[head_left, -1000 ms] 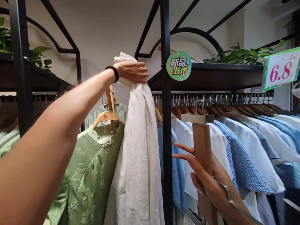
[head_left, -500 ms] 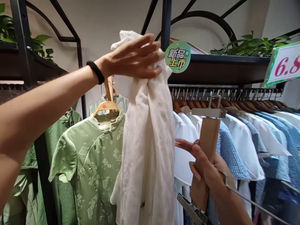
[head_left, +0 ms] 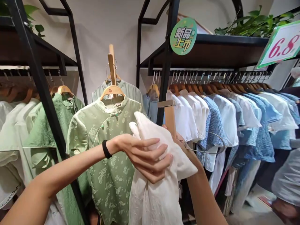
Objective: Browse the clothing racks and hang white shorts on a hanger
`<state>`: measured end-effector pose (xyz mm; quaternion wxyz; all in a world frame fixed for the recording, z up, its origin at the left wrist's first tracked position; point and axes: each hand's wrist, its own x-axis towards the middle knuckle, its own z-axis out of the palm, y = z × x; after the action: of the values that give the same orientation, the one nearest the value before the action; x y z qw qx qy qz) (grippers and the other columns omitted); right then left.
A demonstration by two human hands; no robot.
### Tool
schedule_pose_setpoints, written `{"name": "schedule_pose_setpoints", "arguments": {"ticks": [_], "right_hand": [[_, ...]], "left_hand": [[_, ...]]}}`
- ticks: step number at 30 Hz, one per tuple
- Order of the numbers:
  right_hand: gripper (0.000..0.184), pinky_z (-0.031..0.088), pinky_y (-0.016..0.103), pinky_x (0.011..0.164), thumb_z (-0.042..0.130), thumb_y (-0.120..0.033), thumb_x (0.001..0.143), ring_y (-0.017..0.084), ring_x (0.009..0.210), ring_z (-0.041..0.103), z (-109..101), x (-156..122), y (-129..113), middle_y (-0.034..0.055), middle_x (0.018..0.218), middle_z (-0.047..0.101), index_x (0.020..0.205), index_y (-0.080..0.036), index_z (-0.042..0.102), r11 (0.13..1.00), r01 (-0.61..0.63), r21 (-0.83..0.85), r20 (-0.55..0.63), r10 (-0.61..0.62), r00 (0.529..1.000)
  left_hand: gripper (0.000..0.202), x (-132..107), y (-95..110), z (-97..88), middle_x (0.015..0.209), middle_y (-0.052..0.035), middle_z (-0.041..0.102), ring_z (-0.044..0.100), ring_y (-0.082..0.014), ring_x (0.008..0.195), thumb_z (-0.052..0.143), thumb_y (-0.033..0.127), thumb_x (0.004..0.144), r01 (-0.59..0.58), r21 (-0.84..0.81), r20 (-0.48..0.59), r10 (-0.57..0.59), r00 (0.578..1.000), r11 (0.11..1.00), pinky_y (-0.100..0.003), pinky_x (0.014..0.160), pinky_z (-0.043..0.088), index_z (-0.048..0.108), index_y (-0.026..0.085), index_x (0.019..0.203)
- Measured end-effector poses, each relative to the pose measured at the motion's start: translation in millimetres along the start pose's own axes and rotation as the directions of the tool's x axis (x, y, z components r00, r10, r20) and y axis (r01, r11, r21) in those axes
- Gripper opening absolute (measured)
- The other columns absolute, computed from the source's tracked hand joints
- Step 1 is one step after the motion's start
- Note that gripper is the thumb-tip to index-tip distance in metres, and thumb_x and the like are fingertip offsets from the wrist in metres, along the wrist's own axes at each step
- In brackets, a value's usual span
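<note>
Gripping a bunched white cloth garment (head_left: 152,193), the left hand (head_left: 145,156) sits with fingers curled and closed over its front folds; black wristband (head_left: 107,149) on that wrist. Garment gathered at the hand, lower part falling to the bottom edge of view, in front of a black metal rack upright (head_left: 164,90).

Right hand (head_left: 181,140) mostly hidden behind the garment, only fingertips and forearm showing, so how far closed it is cannot be told. Just above it stands a flat wooden hanger board (head_left: 170,120), upright, metal bar across its top. A wire hook (head_left: 212,132) runs out to the right from near that hand.

Left of the hands, behind the left forearm: pale green patterned dress (head_left: 110,165) with frog fastenings, on a wooden hanger (head_left: 112,90). Further left, a darker green shirt (head_left: 44,137). Right: packed row of white and blue shirts (head_left: 228,118) on wooden hangers. Above them, a round green sticker (head_left: 183,36) on the upright and a tilted price card reading 6.8 (head_left: 280,43).
</note>
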<state>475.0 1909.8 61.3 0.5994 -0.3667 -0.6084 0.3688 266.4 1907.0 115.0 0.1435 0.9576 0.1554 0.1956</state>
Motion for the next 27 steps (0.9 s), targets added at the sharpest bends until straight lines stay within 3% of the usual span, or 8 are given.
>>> {"name": "schedule_pose_setpoints", "arguments": {"ticks": [6, 9, 12, 15, 18, 21, 25, 27], "right_hand": [[0.050, 0.040, 0.016, 0.047, 0.082, -0.032, 0.066, 0.008, 0.056, 0.044, 12, -14, -6, -0.0063, 0.071, 0.044, 0.096, -0.027, 0.043, 0.943, -0.143, 0.300, 0.103, 0.116, 0.988], [0.053, 0.037, 0.017, 0.045, 0.085, -0.028, 0.061, 0.008, 0.055, 0.042, 23, -12, -19, -0.0065, 0.071, 0.042, 0.089, -0.026, 0.039, 0.945, -0.068, 0.320, 0.126, 0.029, 0.992], [0.054, 0.038, 0.020, 0.047, 0.085, -0.031, 0.062, 0.010, 0.058, 0.046, 38, -6, -24, -0.0053, 0.074, 0.047, 0.087, -0.026, 0.038, 0.970, -0.027, 0.242, 0.260, -0.038, 0.965], [0.049, 0.038, 0.020, 0.050, 0.083, -0.036, 0.067, 0.011, 0.061, 0.048, 57, 1, -19, -0.0041, 0.076, 0.050, 0.088, -0.025, 0.040, 0.993, 0.024, 0.118, 0.380, -0.068, 0.923], [0.043, 0.037, 0.021, 0.052, 0.081, -0.036, 0.068, 0.011, 0.062, 0.045, 75, 5, -10, -0.0038, 0.074, 0.049, 0.086, -0.023, 0.044, 0.991, 0.132, -0.005, 0.457, -0.115, 0.882], [0.039, 0.035, 0.022, 0.053, 0.079, -0.039, 0.070, 0.011, 0.062, 0.041, 88, 9, 3, -0.0038, 0.071, 0.044, 0.082, -0.022, 0.046, 0.967, 0.236, -0.099, 0.481, -0.162, 0.862], [0.041, 0.033, 0.022, 0.054, 0.076, -0.046, 0.071, 0.011, 0.061, 0.038, 100, 16, 26, -0.0042, 0.070, 0.043, 0.083, -0.022, 0.046, 0.948, 0.284, -0.144, 0.440, -0.196, 0.876], [0.040, 0.034, 0.022, 0.055, 0.075, -0.047, 0.072, 0.011, 0.061, 0.040, 104, 21, 37, -0.0041, 0.071, 0.046, 0.085, -0.022, 0.046, 0.937, 0.313, -0.155, 0.426, -0.223, 0.877]], "left_hand": [[0.028, -66, -12, 49.7, 0.123, 0.0069, 0.068, 0.058, -0.0208, 0.124, 0.064, 0.023, 0.080, 0.041, -0.010, -0.017, -0.041, 0.999, 0.999, -0.047, 0.117, 0.042, 0.066, 0.046, 0.094], [0.044, -105, -3, 70.6, 0.144, 0.0039, 0.052, 0.039, -0.0214, 0.143, 0.056, 0.018, 0.082, 0.174, 0.064, -0.200, -0.158, 0.967, 0.983, -0.054, 0.125, 0.024, 0.062, 0.044, 0.116], [0.072, -131, 11, 69.8, 0.160, -0.0035, 0.029, 0.024, -0.0264, 0.149, 0.059, 0.022, 0.078, 0.296, -0.096, -0.557, -0.298, 0.775, 0.950, -0.056, 0.122, 0.025, 0.038, 0.038, 0.145], [0.074, -135, 23, 50.4, 0.153, -0.0097, 0.041, 0.044, -0.0290, 0.137, 0.057, 0.039, 0.082, 0.308, -0.516, -0.576, -0.590, 0.566, 0.799, -0.050, 0.110, 0.043, 0.030, 0.032, 0.151], [0.060, -127, 26, 38.0, 0.128, -0.0122, 0.064, 0.060, -0.0289, 0.118, 0.060, 0.059, 0.082, 0.335, -0.710, -0.417, -0.753, 0.509, 0.619, -0.040, 0.098, 0.050, 0.060, 0.022, 0.129], [0.067, -121, 27, 47.6, 0.118, -0.0133, 0.069, 0.064, -0.0273, 0.109, 0.055, 0.074, 0.079, 0.295, -0.763, -0.406, -0.781, 0.475, 0.575, -0.036, 0.091, 0.053, 0.068, 0.019, 0.115], [0.062, -119, 29, 76.4, 0.128, -0.0095, 0.064, 0.064, -0.0250, 0.110, 0.071, 0.063, 0.074, 0.405, -0.701, -0.530, -0.809, 0.257, 0.587, -0.036, 0.091, 0.054, 0.062, 0.028, 0.124], [0.058, -118, 30, 87.6, 0.129, -0.0080, 0.063, 0.064, -0.0250, 0.110, 0.074, 0.057, 0.074, 0.475, -0.675, -0.540, -0.817, 0.204, 0.565, -0.036, 0.094, 0.054, 0.061, 0.029, 0.123]]}}
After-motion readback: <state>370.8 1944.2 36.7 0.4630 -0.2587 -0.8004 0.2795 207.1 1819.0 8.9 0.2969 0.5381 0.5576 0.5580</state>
